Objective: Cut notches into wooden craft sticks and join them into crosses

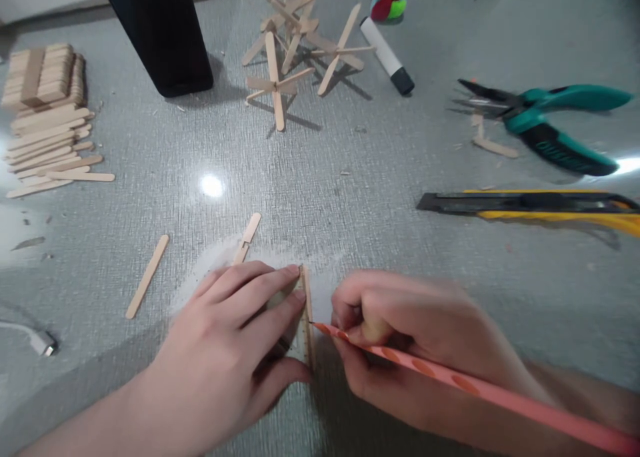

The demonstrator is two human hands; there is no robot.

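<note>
My left hand (227, 347) presses a narrow see-through ruler (304, 333) down along a wooden craft stick (308, 297) on the table. Its fingertips and thumb cover part of both. In my right hand (400, 330) is a pink pencil (465, 382) with orange spots, gripped close to its point. The dark tip touches or nearly touches the stick at the ruler's edge. Just beyond my left fingers lies a notched craft stick (249, 234), partly hidden by the hand. A plain craft stick (148, 277) lies farther left.
Craft sticks (50, 137) are piled at the left, beside a black upright object (165, 37). Interlocked stick pieces (277, 83) stand at the back near a glue stick (387, 57). Teal pliers (545, 117) and a yellow box cutter (530, 205) lie right. A cable plug (43, 341) sits left.
</note>
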